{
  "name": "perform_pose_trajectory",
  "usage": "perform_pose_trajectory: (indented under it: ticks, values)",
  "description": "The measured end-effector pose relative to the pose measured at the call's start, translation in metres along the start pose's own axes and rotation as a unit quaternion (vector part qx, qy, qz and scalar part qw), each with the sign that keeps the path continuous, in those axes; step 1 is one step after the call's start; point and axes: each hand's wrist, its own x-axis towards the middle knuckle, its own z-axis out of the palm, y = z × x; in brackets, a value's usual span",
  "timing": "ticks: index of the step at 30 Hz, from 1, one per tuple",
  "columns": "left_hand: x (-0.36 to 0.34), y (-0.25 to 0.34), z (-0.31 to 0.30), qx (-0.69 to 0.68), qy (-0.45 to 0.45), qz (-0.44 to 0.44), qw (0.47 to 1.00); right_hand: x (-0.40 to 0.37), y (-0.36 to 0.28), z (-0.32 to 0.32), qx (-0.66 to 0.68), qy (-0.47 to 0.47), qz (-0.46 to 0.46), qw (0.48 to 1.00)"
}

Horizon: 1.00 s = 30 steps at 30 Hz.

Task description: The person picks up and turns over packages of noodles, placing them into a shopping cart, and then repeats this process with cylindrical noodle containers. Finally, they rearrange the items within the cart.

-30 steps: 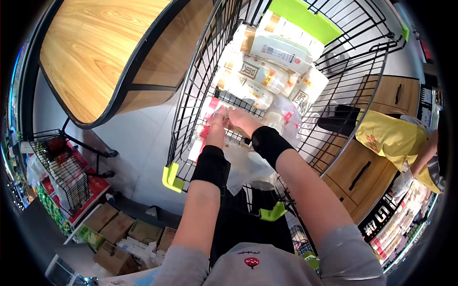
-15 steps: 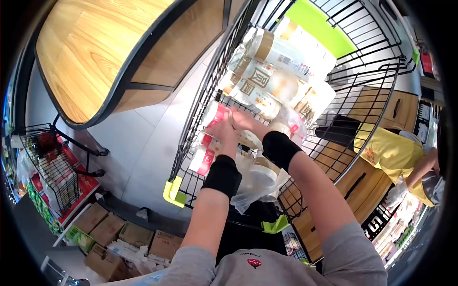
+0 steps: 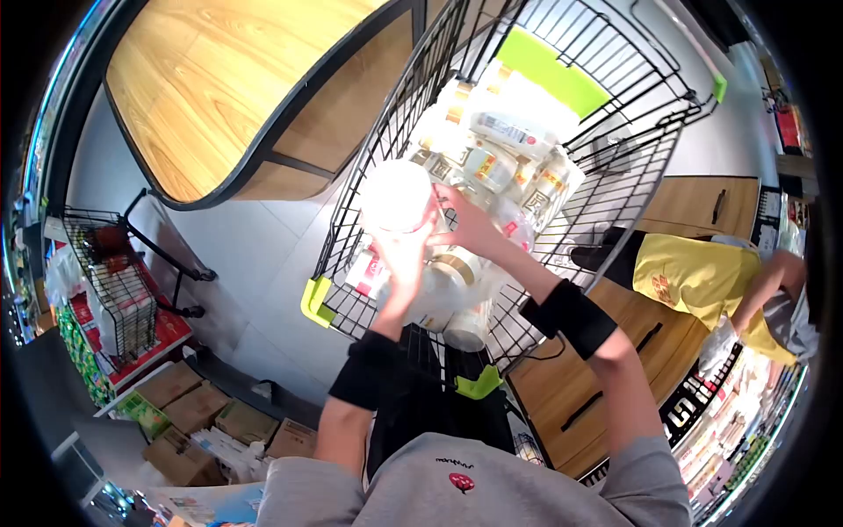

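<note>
Both my hands hold a white round tub (image 3: pixel 395 195) above the left side of a black wire shopping cart (image 3: pixel 327 263). Glare washes out its top. My left hand (image 3: pixel 401 255) grips the tub's near side, and the fingers of my right hand (image 3: pixel 471 227) press its right side. Under my hands, the cart holds several clear jars and packages with white and brown labels, among them a jar with an orange label (image 3: pixel 487 169). A pink-and-white package (image 3: pixel 367 270) lies by the near left side. Near the handle end, a clear jar (image 3: pixel 465 330) lies tilted.
A wood-topped counter (image 3: pixel 211 79) with a dark rim stands left of the cart. Another loaded cart (image 3: pixel 110 281) and cardboard boxes (image 3: pixel 184 457) are at lower left. On the right, a person in a yellow vest (image 3: pixel 694 272) stands by wooden drawers (image 3: pixel 606 386).
My hands have raised the tub from among the packages in the cart, bringing it closer to me. My right elbow has swung outward. The view has shifted slightly.
</note>
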Motion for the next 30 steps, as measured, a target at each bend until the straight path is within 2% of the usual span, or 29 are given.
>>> perform_pose_trajectory:
  ticks: [1,3,5,6,9,13,14,15,16,18,19,20,21,23,24,25,27,29,30]
  values:
    - [0.002,0.038,-0.013,-0.003,-0.023,-0.005,1.0,-0.011,-0.033,-0.021,0.033,-0.018,-0.019,0.999]
    - [0.008,0.069,-0.035,-0.046,-0.018,-0.018,0.999,-0.025,-0.071,-0.052,0.107,-0.037,-0.013,0.993]
    - [0.011,0.119,-0.065,-0.147,-0.119,-0.074,0.979,-0.036,-0.098,-0.068,0.185,-0.042,0.006,0.982]
    - [0.007,0.141,-0.074,-0.213,-0.137,-0.088,0.963,-0.042,-0.112,-0.073,0.154,-0.051,-0.028,0.986]
    - [-0.008,0.203,-0.092,-0.254,-0.204,-0.085,0.942,-0.081,-0.181,-0.09,0.289,-0.171,0.073,0.939]
    - [-0.03,0.239,-0.098,-0.306,-0.317,-0.172,0.881,-0.119,-0.198,-0.072,0.477,-0.212,-0.011,0.853]
    - [-0.037,0.246,-0.095,-0.301,-0.329,-0.195,0.874,-0.132,-0.202,-0.067,0.469,-0.198,0.015,0.86]
    - [-0.042,0.252,-0.092,-0.294,-0.343,-0.218,0.865,-0.142,-0.203,-0.061,0.476,-0.181,0.001,0.861]
    - [-0.046,0.255,-0.091,-0.298,-0.385,-0.22,0.846,-0.151,-0.203,-0.054,0.483,-0.162,-0.011,0.86]
    - [-0.06,0.269,-0.085,-0.199,-0.389,-0.147,0.887,-0.173,-0.211,-0.048,0.506,-0.103,-0.009,0.856]
    - [-0.067,0.275,-0.083,-0.15,-0.389,-0.109,0.902,-0.183,-0.205,-0.046,0.541,-0.086,-0.008,0.836]
    - [-0.072,0.277,-0.083,-0.089,-0.408,-0.034,0.908,-0.19,-0.193,-0.042,0.574,-0.07,-0.009,0.816]
    - [-0.076,0.283,-0.083,-0.116,-0.425,-0.066,0.895,-0.197,-0.186,-0.041,0.603,-0.056,-0.012,0.796]
    - [-0.088,0.298,-0.085,-0.167,-0.46,-0.129,0.862,-0.214,-0.188,-0.044,0.594,-0.014,-0.041,0.804]
    - [-0.097,0.293,-0.084,-0.281,-0.459,-0.16,0.827,-0.227,-0.193,-0.044,0.591,0.002,-0.044,0.806]
    - [-0.096,0.263,-0.081,-0.309,-0.452,-0.234,0.804,-0.241,-0.2,-0.044,0.586,0.022,-0.048,0.808]
    - [-0.112,0.231,-0.085,-0.206,-0.542,-0.282,0.764,-0.263,-0.216,-0.044,0.6,0.057,-0.078,0.794]
    - [-0.128,0.202,-0.101,-0.156,-0.632,-0.401,0.644,-0.284,-0.218,-0.04,0.631,0.098,-0.106,0.762]
    - [-0.143,0.175,-0.106,-0.211,-0.647,-0.464,0.567,-0.294,-0.208,-0.037,0.648,0.073,-0.156,0.742]
